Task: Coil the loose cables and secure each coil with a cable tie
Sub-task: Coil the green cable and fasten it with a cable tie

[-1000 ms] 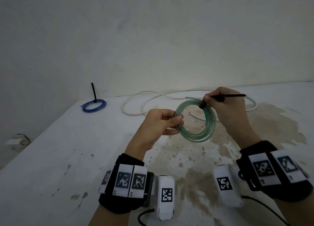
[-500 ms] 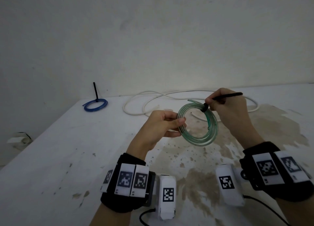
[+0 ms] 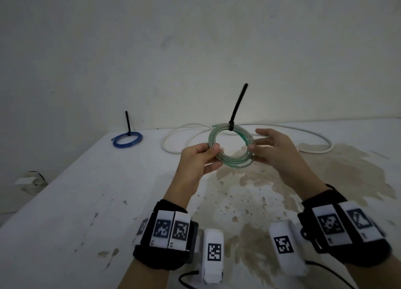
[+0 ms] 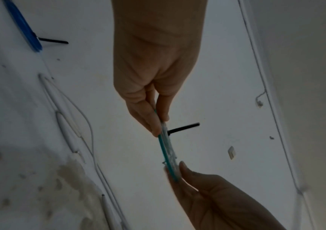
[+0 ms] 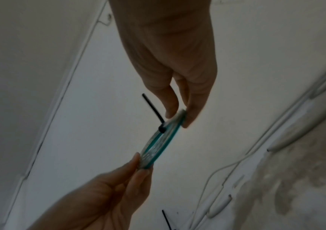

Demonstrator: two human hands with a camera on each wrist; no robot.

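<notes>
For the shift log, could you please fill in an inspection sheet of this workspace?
Surface: white table, brown stains right of centre.
Job's things: green coil held upright above table, black cable tie around its top, tail sticking up; blue coil tied, lying far left.
Clutter: nothing seen.
Hands: left hand and right hand each pinch one side of the green coil.
Cables: white cable loose at the back.
Surroundings: plain white wall.

The light was dim and flat throughout, with soft, faint shadows. Both wrist views were darker, noisy and slightly blurred; the head view bent toward its edges.
</notes>
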